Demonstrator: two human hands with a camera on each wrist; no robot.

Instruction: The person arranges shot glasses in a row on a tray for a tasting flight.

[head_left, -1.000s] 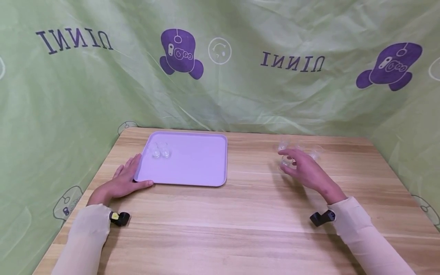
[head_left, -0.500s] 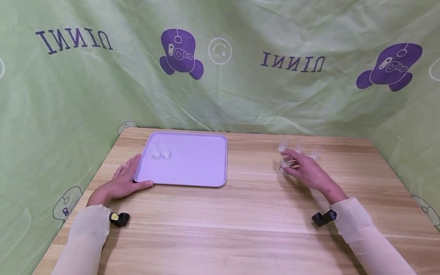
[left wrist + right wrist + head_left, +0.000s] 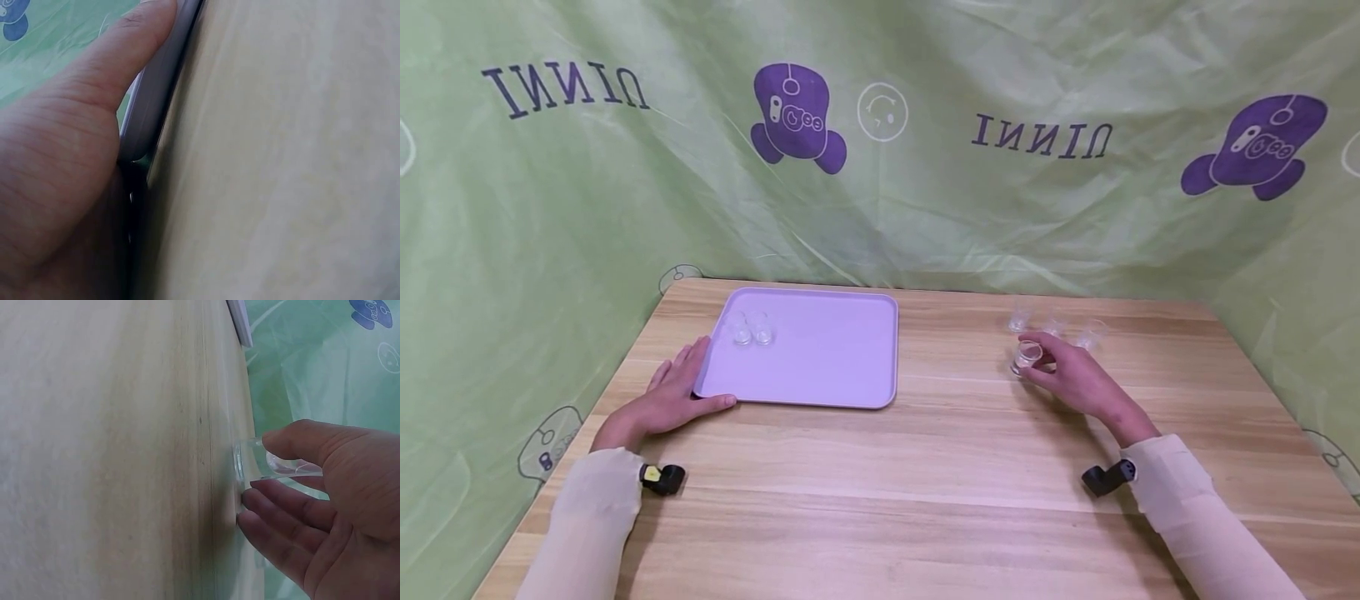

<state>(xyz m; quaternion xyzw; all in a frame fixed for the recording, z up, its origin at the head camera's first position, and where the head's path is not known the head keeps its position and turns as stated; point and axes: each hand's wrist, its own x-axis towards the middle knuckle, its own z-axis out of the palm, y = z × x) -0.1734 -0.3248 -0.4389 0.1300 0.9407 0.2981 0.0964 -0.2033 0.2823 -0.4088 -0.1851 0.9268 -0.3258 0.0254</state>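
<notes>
My right hand [image 3: 1070, 372] pinches a small clear glass [image 3: 1027, 356] between thumb and fingers on the right half of the table. In the right wrist view the thumb presses the side of the glass [image 3: 253, 459], its base close to the wood; whether it touches is hard to tell. The left hand [image 3: 666, 400] rests at the near-left corner of a purple tray [image 3: 820, 358], fingers straight along its left side and thumb along the front edge. Two clear glasses [image 3: 752, 332] stand on the tray's left part. The left wrist view shows the thumb [image 3: 125, 56] against the tray rim [image 3: 153, 100].
Behind the right hand stand three more clear glasses, one at the left [image 3: 1019, 318], one partly hidden in the middle [image 3: 1054, 323], one at the right [image 3: 1088, 335]. A green printed curtain [image 3: 925, 225] borders the wooden table [image 3: 880, 500] at the back and sides.
The right thumb and fingers have drawn in from around the glass to pinch it, with the hand shifting slightly right. The left hand and tray stay put.
</notes>
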